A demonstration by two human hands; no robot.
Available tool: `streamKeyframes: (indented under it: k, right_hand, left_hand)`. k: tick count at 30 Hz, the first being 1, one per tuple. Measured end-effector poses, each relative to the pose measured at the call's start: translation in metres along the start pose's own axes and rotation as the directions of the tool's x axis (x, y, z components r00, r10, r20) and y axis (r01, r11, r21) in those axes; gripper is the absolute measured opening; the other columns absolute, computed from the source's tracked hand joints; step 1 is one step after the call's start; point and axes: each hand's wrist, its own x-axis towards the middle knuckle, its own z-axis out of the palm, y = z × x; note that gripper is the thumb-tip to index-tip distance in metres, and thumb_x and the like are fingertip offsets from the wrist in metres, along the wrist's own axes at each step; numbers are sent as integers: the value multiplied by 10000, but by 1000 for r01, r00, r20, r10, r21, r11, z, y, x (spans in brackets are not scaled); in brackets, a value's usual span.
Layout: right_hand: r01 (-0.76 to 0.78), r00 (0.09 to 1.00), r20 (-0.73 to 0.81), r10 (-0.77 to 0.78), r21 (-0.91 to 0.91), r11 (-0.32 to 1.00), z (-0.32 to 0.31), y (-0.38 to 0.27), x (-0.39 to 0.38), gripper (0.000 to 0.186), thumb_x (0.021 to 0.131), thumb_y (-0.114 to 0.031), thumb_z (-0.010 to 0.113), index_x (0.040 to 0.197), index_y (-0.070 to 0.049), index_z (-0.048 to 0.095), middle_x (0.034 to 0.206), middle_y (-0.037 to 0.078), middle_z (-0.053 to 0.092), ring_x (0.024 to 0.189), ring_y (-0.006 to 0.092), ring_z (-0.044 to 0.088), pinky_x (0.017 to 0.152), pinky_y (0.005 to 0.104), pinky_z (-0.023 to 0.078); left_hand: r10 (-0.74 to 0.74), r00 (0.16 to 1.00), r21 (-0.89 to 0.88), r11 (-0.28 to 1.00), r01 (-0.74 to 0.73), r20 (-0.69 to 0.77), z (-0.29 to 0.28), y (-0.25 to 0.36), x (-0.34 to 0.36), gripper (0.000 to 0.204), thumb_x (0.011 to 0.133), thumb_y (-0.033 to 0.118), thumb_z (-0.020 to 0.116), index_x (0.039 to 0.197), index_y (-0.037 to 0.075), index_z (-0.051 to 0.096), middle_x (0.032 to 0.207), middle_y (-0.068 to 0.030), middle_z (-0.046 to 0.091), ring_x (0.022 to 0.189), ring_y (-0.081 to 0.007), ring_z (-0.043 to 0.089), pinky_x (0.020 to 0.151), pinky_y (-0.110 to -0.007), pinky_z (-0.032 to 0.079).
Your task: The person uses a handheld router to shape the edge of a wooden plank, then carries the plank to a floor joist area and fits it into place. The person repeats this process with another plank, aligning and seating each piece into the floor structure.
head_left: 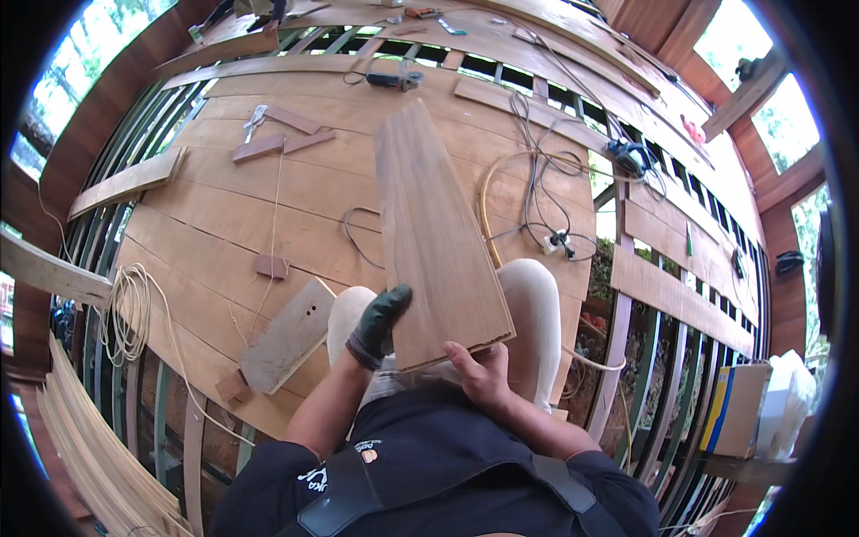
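Planked floor (pixel 206 224) is laid over joists (pixel 612 358). Above it, a board (pixel 429 233) is held, gripped at its left edge by the gloved left hand (pixel 382 324) and its near end by the bare right hand (pixel 483 371), presumably for balance; the grip underneath is hidden. Beyond, cord (pixel 134 309) is coiled, likely against tangling. A co-worker (pixel 261 7) is cut off.

Lone view from person's head, facing steeply down and ahead. Shirt (pixel 447 422) and board (pixel 438 242) close below; plank floor (pixel 206 206) stretches farther off. Straight edges bend; outermost sides, darkened, hard to judge.
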Motion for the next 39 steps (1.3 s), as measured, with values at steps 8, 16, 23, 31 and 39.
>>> streamKeyframes:
  k: [8, 16, 23, 31, 39]
  right_hand:
    - [-250, 968, 116, 222, 493, 834, -45, -22, 71, 393, 1027, -294, 456, 1266, -11, 588, 1132, 76, 689, 1000, 186, 662, 880, 355, 538]
    - [-333, 923, 383, 42, 736, 590, -29, -26, 143, 412, 1061, -354, 452, 1211, 4, 592, 1114, 91, 692, 969, 186, 671, 818, 329, 542]
    - [-133, 990, 64, 125, 701, 700, -28, -19, 121, 414, 1084, -277, 441, 1270, 71, 568, 1216, 158, 667, 1082, 275, 665, 961, 399, 537]
    - [-94, 995, 49, 82, 683, 725, -32, -14, 116, 443, 1081, -284, 440, 1297, 87, 550, 1237, 180, 657, 1103, 296, 659, 974, 419, 535]
    - [-96, 990, -25, 141, 610, 787, -32, -19, 116, 389, 1027, -227, 546, 1271, 75, 566, 1184, 162, 676, 1042, 254, 671, 936, 369, 531]
  left_hand:
    - [24, 988, -185, 983, 4, 150, -59, 45, 20, 358, 923, 141, 656, 1247, -8, 621, 1148, -97, 709, 1072, -190, 674, 995, -356, 526]
    - [-165, 983, 228, 963, 142, 84, -5, 117, 5, 451, 912, 124, 677, 1322, -20, 557, 1107, -52, 679, 984, -150, 671, 859, -320, 567]
    - [-250, 954, 185, 958, 219, 164, 33, 126, 5, 808, 772, 187, 779, 1461, -41, 425, 1248, -164, 643, 1038, -238, 694, 892, -386, 588]
    - [-291, 926, 23, 956, 294, 240, 45, 105, 11, 794, 779, 228, 746, 1435, -84, 427, 1258, -255, 641, 1029, -319, 714, 889, -450, 600]
    - [-350, 917, 314, 907, 280, 194, 19, 121, 25, 784, 773, 206, 783, 1430, -69, 455, 1261, -157, 644, 1077, -234, 678, 929, -372, 557]
